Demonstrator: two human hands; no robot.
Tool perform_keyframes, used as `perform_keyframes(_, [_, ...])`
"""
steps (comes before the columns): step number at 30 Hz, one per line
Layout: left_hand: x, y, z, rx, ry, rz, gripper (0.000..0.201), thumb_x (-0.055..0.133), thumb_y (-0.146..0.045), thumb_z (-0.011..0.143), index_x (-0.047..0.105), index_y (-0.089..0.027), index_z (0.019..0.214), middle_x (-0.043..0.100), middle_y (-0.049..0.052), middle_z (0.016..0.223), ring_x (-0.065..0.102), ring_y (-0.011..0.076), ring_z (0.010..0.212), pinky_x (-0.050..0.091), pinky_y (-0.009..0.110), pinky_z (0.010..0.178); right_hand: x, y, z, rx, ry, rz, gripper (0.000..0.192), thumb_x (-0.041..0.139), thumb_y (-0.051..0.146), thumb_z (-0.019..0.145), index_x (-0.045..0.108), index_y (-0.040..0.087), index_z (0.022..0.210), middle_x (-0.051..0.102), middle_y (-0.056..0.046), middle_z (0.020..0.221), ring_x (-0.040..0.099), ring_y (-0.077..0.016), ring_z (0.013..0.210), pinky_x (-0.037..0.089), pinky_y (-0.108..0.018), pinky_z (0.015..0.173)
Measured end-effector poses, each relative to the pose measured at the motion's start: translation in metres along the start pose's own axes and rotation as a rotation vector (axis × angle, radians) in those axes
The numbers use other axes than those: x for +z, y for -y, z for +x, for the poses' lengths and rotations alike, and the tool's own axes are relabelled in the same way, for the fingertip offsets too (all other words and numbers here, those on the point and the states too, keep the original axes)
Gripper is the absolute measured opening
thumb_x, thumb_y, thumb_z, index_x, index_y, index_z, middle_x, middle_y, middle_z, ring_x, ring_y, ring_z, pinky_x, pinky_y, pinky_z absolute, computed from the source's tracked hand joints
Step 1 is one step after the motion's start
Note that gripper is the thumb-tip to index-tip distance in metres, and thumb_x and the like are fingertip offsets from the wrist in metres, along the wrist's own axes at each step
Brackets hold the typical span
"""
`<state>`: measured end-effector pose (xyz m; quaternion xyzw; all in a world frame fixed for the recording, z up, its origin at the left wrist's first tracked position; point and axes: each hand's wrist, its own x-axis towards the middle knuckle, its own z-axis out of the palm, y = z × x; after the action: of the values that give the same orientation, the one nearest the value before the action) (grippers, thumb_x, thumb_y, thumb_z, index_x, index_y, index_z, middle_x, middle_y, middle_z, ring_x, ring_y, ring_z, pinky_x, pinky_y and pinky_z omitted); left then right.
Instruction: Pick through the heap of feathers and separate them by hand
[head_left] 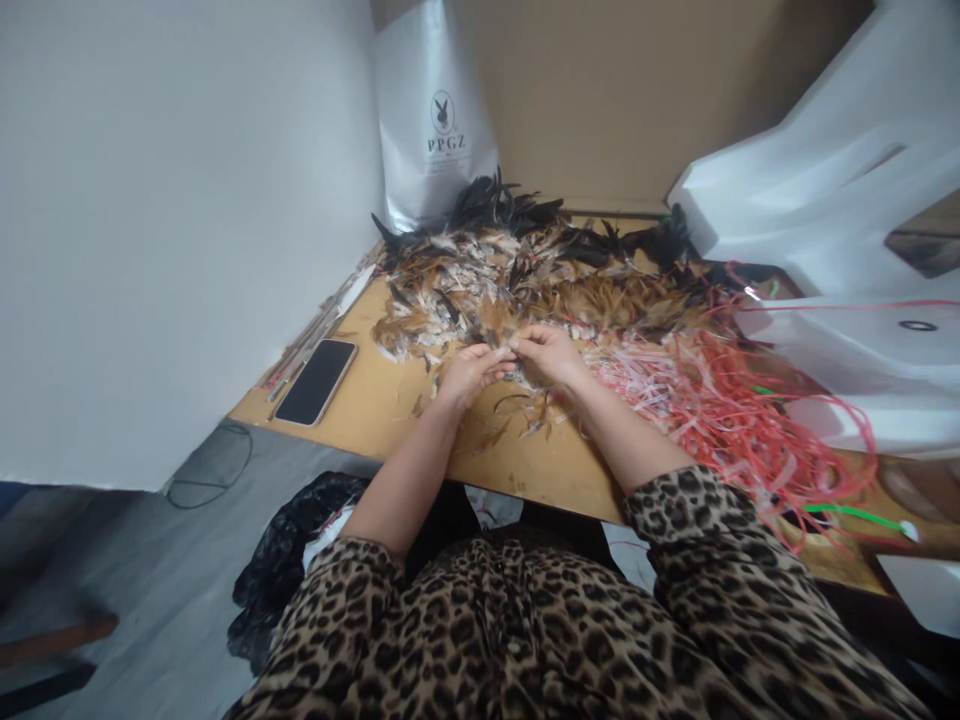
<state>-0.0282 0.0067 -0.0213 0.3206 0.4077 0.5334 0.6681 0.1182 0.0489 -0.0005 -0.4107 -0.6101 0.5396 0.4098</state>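
A wide heap of brown, white and black feathers covers the back of a wooden table. My left hand and my right hand meet at the near edge of the heap, fingertips pinched together on a small bunch of feathers. A few loose feathers lie on the wood just below my wrists. My sleeves are leopard print.
A tangle of red and pink plastic strips spreads to the right. A black phone lies at the table's left, beside thin sticks. A white PPGZ bag stands behind. White plastic bags are at right, a black bag below.
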Motion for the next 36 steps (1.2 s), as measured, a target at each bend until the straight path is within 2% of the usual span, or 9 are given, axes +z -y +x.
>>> perform_keyframes(7, [0.001,0.0,0.0,-0.033,0.002,0.031,0.012,0.068,-0.019,0.071,0.063,-0.009,0.075,0.067,0.005,0.069,0.06,0.0054,0.057,0.044,0.015,0.056,0.002,-0.007,0.001,-0.053,-0.016,-0.043,0.024,0.068,0.038,0.062,0.064,0.015,0.067,0.062,0.0,0.065,0.051,-0.0093,0.058,0.04,-0.023,0.06])
perform_keyframes(11, [0.001,-0.002,0.001,0.026,-0.067,0.022,0.013,0.069,-0.02,0.069,0.061,-0.01,0.07,0.065,0.003,0.065,0.057,0.0045,0.053,0.043,0.015,0.053,-0.001,-0.004,0.0,-0.037,-0.029,-0.133,0.025,0.064,0.039,0.065,0.066,0.015,0.071,0.06,0.001,0.059,0.048,-0.009,0.053,0.039,-0.022,0.056])
perform_keyframes(15, [-0.003,-0.005,0.004,0.135,-0.165,-0.059,0.012,0.067,-0.019,0.07,0.06,-0.01,0.068,0.063,0.001,0.063,0.056,0.0036,0.052,0.041,0.014,0.051,-0.009,0.0,-0.001,-0.027,0.062,-0.391,0.023,0.062,0.037,0.066,0.067,0.015,0.07,0.062,-0.001,0.061,0.049,-0.0097,0.053,0.038,-0.023,0.054])
perform_keyframes(19, [-0.004,-0.006,0.006,0.149,-0.212,-0.089,0.011,0.066,-0.019,0.072,0.06,-0.01,0.068,0.063,0.001,0.064,0.056,0.0034,0.053,0.04,0.014,0.052,-0.008,0.007,-0.008,-0.092,0.212,-0.732,0.015,0.057,0.028,0.069,0.067,0.017,0.067,0.065,-0.001,0.064,0.054,-0.0117,0.058,0.037,-0.022,0.057])
perform_keyframes(23, [-0.005,-0.006,0.007,0.147,-0.225,-0.089,0.011,0.066,-0.02,0.072,0.06,-0.011,0.071,0.064,0.001,0.066,0.056,0.0034,0.054,0.04,0.014,0.051,0.001,0.013,-0.016,-0.11,0.18,-1.045,0.013,0.056,0.027,0.069,0.067,0.019,0.069,0.068,-0.004,0.072,0.056,-0.0143,0.063,0.034,-0.024,0.057])
perform_keyframes(25, [-0.005,-0.006,0.006,0.147,-0.225,-0.085,0.011,0.066,-0.02,0.072,0.06,-0.011,0.072,0.064,0.001,0.066,0.057,0.0037,0.055,0.04,0.014,0.052,0.002,0.013,-0.016,-0.102,0.162,-1.103,0.012,0.056,0.024,0.068,0.067,0.019,0.067,0.068,-0.005,0.071,0.056,-0.015,0.063,0.034,-0.025,0.056])
perform_keyframes(28, [-0.005,-0.006,0.006,0.15,-0.221,-0.08,0.01,0.065,-0.02,0.072,0.06,-0.011,0.071,0.064,0.001,0.065,0.057,0.0041,0.055,0.04,0.014,0.051,-0.004,0.011,-0.012,-0.067,0.195,-0.931,0.01,0.057,0.02,0.065,0.065,0.018,0.061,0.065,-0.003,0.063,0.054,-0.0126,0.057,0.036,-0.023,0.055])
perform_keyframes(32, [-0.004,-0.007,0.005,0.149,-0.221,-0.091,0.01,0.066,-0.019,0.071,0.06,-0.011,0.071,0.064,0.001,0.066,0.057,0.0038,0.055,0.04,0.014,0.051,-0.018,0.012,-0.005,0.134,0.257,-0.435,0.01,0.063,0.025,0.064,0.064,0.016,0.063,0.057,0.002,0.048,0.047,-0.008,0.043,0.035,-0.021,0.046])
perform_keyframes(36, [-0.003,-0.008,0.004,0.15,-0.228,-0.107,0.009,0.065,-0.018,0.072,0.06,-0.011,0.072,0.064,0.001,0.067,0.057,0.0033,0.055,0.04,0.013,0.05,-0.024,0.012,-0.003,0.262,0.27,-0.101,0.017,0.071,0.029,0.059,0.064,0.014,0.065,0.062,0.0,0.056,0.049,-0.0063,0.044,0.033,-0.018,0.04])
